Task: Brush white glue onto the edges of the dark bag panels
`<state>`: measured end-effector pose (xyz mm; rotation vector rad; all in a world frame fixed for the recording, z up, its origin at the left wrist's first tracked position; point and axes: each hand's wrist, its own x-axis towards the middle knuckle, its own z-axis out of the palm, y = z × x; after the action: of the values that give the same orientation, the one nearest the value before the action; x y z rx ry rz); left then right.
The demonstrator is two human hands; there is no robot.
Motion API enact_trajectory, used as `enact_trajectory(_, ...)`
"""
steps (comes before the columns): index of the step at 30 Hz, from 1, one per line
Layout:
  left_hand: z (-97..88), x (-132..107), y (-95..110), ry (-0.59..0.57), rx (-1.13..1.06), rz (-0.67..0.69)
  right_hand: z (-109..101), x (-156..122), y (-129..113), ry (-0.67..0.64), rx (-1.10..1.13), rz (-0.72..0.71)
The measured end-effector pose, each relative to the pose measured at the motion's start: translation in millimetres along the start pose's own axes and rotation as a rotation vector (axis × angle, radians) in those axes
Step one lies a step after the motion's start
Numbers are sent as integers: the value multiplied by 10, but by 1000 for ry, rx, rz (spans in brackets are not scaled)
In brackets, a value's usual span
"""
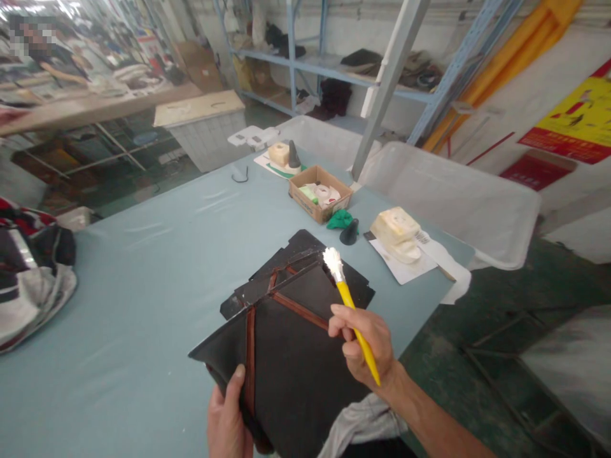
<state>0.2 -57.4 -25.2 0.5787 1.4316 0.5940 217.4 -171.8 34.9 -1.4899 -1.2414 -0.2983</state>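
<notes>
Black stiff panel with brown strips sewn across it [296, 362] sits between the two hands, with its near edge lifted off the pale blue table [143, 286] and its far corner over a second black flat piece [305, 245]. I cannot tell for sure if the two pieces are joined.

The left hand [229, 423] grasps the near edge of the panel from below. Its thumb lies on top, just beside one vertical brown strip.

The right hand [367, 346] is closed around a brush with a yellow handle and white bristles [351, 305], held like a pen. The bristles point away from the hand and are over the far corner of the panel, touching it or just above it; the view is not clear enough there.

Beyond the right hand, near the brush tip, stands a small black cone [350, 232], and a crumpled green cloth [340, 220] lies just beside it. Further beyond is an open brown cardboard box [305, 205]. To the right of the cone, a cream-coloured lumpy container [396, 232] rests on a white paper sheet [401, 270].

Under the right wrist lies a grey cloth [358, 423]. Well to the left of the left hand, a bundle of striped fabric [28, 273] lies on the table edge.
</notes>
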Motion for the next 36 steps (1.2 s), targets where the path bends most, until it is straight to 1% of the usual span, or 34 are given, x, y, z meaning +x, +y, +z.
enact_trajectory(2, -51, 50, -52, -6, 85, 54, -101, 48, -69, -1, -10, 43)
enact_trajectory(5, -119, 130, -80, -13, 236, 219, -254, 93, -185, 40, -65, 85)
enact_trajectory(7, -147, 196, -43, -26, 318, 326, -321, 120, -268, 74, -111, 137)
enact_trajectory(9, -158, 277, 19, -49, 361, 367, -340, 160, -362, 109, -107, 242)
enact_trajectory(11, -151, 363, 77, -73, 351, 329, -314, 217, -460, 102, -71, 330)
enact_trajectory(12, -140, 401, 96, -91, 327, 288, -291, 251, -505, 63, -55, 343)
enact_trajectory(13, -126, 431, 108, -108, 294, 238, -264, 285, -543, 2, -42, 327)
enact_trajectory(16, -72, 465, 98, -136, 190, 123, -195, 366, -599, -213, -30, 206)
enact_trajectory(17, -57, 459, 86, -131, 166, 111, -179, 380, -598, -266, -33, 170)
enact_trajectory(19, -42, 430, 59, -107, 141, 114, -153, 386, -582, -316, -62, 127)
enact_trajectory(22, -49, 354, 37, -71, 121, 117, -90, 365, -565, -307, -101, 110)
enact_trajectory(25, -48, 249, 55, -57, 97, 90, 20, 345, -571, -273, -130, 72)
enact_trajectory(28, -16, 141, 82, -42, 53, 76, 94, 343, -540, -258, -166, 91)
enact_trajectory(30, 2, 91, 84, -20, 40, 76, 75, 350, -484, -238, -200, 134)
enact_trajectory(32, 2, 68, 72, -4, 38, 75, 7, 364, -414, -197, -254, 164)
enact_trajectory(36, -52, 84, 29, -2, 54, 82, -144, 411, -296, -130, -356, 171)
